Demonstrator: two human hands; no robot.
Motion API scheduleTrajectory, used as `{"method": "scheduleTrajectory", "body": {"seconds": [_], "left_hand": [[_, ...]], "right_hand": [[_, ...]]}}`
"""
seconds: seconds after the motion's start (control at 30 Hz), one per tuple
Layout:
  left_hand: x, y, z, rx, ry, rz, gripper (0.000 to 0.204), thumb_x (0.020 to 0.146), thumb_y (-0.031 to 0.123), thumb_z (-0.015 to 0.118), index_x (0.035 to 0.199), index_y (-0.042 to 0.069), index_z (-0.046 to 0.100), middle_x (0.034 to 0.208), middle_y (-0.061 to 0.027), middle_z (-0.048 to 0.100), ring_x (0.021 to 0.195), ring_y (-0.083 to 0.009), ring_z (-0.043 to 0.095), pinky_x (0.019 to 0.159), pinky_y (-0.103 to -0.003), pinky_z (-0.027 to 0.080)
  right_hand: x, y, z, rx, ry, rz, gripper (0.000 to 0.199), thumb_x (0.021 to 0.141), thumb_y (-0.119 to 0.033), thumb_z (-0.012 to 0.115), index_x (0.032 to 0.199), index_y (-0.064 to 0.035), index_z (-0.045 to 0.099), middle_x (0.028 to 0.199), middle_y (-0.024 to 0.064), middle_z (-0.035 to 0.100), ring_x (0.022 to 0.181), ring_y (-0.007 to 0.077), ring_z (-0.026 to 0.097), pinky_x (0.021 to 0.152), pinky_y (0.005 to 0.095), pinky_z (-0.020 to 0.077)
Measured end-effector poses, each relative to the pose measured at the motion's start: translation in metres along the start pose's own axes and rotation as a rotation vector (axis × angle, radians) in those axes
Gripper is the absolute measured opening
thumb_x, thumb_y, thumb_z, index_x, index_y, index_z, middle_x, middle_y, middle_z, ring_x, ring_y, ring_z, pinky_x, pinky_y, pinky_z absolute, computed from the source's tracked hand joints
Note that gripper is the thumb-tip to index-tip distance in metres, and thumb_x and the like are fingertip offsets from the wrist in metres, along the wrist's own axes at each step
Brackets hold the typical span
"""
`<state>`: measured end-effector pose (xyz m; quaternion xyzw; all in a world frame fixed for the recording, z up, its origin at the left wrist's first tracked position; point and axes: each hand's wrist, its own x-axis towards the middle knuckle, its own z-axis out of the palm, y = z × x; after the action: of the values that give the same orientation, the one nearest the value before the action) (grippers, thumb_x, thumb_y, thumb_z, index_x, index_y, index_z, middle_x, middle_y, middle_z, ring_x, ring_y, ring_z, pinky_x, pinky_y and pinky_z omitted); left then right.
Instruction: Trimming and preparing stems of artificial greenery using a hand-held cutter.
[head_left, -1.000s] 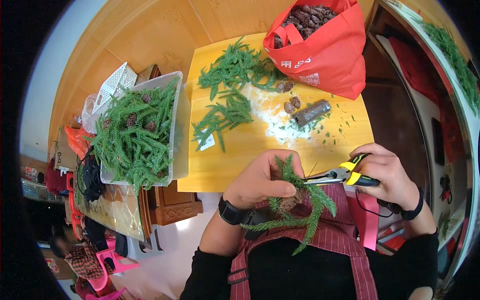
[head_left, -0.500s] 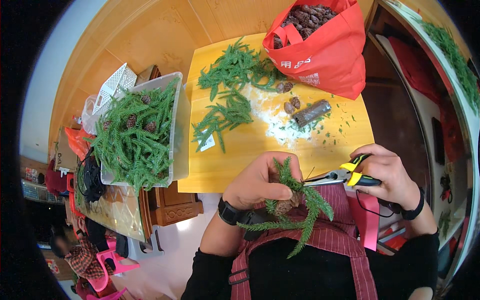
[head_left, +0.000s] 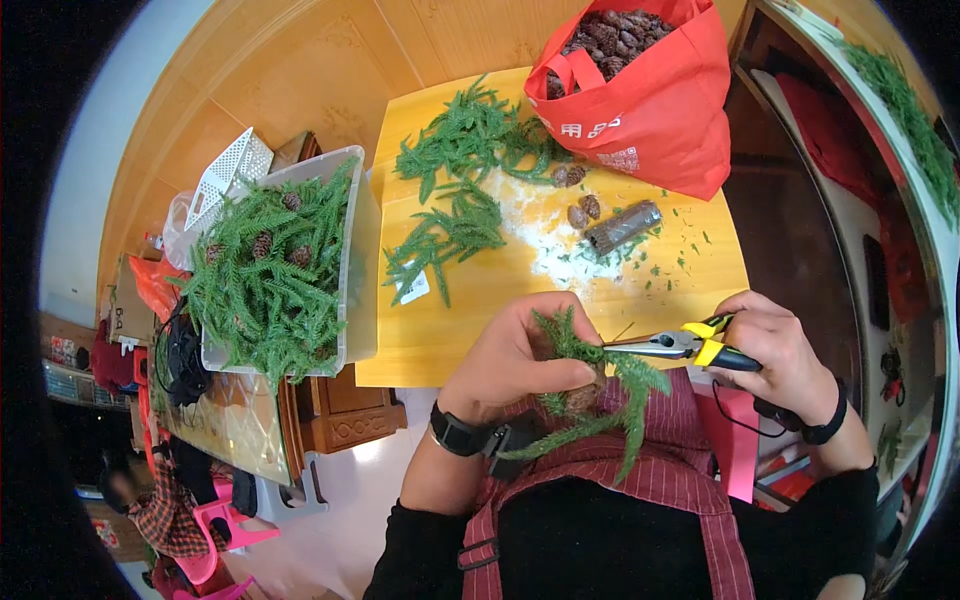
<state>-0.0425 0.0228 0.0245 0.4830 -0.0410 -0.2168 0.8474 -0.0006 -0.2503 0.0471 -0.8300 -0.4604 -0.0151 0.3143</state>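
My left hand (head_left: 515,355) grips an artificial pine sprig (head_left: 640,385) with a pine cone (head_left: 583,398) set among its green branches. Yellow-and-black long-nose pliers (head_left: 690,344) are held in my right hand (head_left: 785,350), fingers round the handles. The plier jaws look closed, their tip touching the sprig's stem beside my left thumb. A thin wire end sticks up just above the jaws. What exactly the tip grips is too small to tell.
A yellow table (head_left: 450,345) bears loose pine sprigs (head_left: 470,140), white powder (head_left: 570,260), a dark roll (head_left: 625,228) and a red bag (head_left: 680,130) of pine cones. At left stands a clear bin (head_left: 358,260) heaped with sprigs. A person (head_left: 170,505) sits far left.
The sprig has turned and risen a little in my left hand. The pliers have tilted and their handles have come closer together, with the tip still at the stem.
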Motion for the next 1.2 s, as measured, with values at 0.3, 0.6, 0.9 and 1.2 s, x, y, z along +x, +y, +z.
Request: {"method": "scheduleTrajectory", "body": {"seconds": [0.3,0.6,0.9,1.2], "left_hand": [[0.002,-0.004,0.015,1.196,0.358,0.729,0.023,0.066,0.002,0.073,0.082,0.000,0.058,0.084,-0.0091,0.061,0.075,-0.0144,0.059,0.068,-0.025,0.047],[-0.003,0.004,0.006,0.311,0.180,0.259,0.022,0.069,-0.002,0.068,0.086,0.000,0.054,0.082,-0.0067,0.059,0.072,-0.0118,0.058,0.064,-0.024,0.047],[0.002,-0.005,0.002,0.034,0.054,0.107,0.031,0.062,0.012,0.074,0.082,0.002,0.052,0.077,-0.0080,0.056,0.069,-0.0145,0.054,0.060,-0.025,0.044],[0.007,-0.015,0.006,-0.225,-0.097,0.046,0.035,0.063,0.018,0.074,0.076,0.004,0.045,0.063,-0.0023,0.046,0.057,-0.0133,0.047,0.049,-0.025,0.038]], "right_hand": [[0.003,-0.019,0.006,-0.009,0.036,0.229,0.025,0.068,-0.012,0.069,0.065,-0.0008,0.046,0.062,0.0135,0.050,0.071,0.0328,0.054,0.070,0.0372,0.0460],[0.002,-0.004,-0.011,0.199,-0.103,0.240,0.023,0.071,-0.021,0.069,0.075,-0.0012,0.059,0.069,0.0098,0.056,0.090,0.0305,0.056,0.076,0.0367,0.0442],[0.006,0.010,-0.007,0.327,-0.210,0.151,0.026,0.069,-0.023,0.071,0.074,-0.0001,0.059,0.070,0.0099,0.057,0.094,0.0330,0.056,0.078,0.0380,0.0436],[0.010,0.020,0.003,0.377,-0.219,0.100,0.028,0.068,-0.024,0.073,0.074,-0.0006,0.059,0.070,0.0095,0.058,0.089,0.0305,0.056,0.072,0.0362,0.0446]]}}
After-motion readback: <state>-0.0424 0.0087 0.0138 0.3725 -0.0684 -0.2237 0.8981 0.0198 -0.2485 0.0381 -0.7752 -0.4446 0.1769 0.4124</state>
